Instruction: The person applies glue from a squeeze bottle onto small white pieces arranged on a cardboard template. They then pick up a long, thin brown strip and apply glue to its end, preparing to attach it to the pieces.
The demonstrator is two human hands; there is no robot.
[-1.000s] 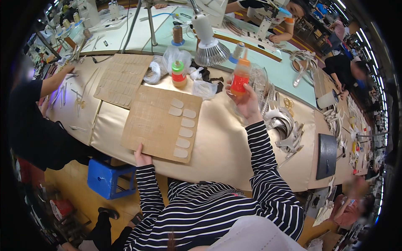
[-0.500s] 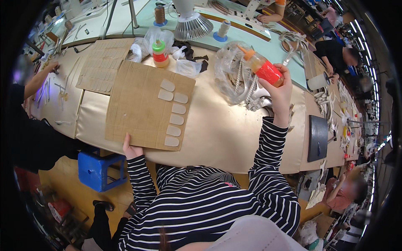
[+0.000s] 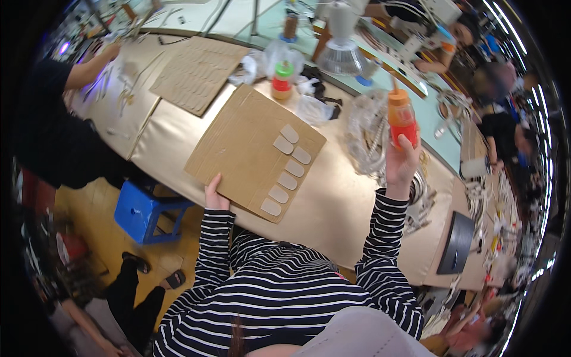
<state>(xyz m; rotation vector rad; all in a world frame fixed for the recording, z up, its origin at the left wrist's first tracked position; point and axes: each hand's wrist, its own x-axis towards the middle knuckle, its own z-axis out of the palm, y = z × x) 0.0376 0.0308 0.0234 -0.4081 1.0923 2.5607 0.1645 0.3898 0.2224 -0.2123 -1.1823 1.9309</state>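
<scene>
Fingers of the right hand (image 3: 401, 169) are clamping an orange-capped bottle (image 3: 402, 115) by its lower part, spout pointing up, base hiding behind the grasp. Left hand (image 3: 216, 195): thumb is pressing the near edge of a cardboard sheet (image 3: 238, 140), remaining fingers hiding beneath. Pale rounded pieces (image 3: 294, 169): lying on the sheet, right of that thumb. Plastic bag (image 3: 363, 113): lying left of the bottle, contents blurring.

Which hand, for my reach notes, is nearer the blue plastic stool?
Left. The left hand is slightly right of the stool; the right hand, holding an orange-capped plastic bottle, is much farther right.
</scene>
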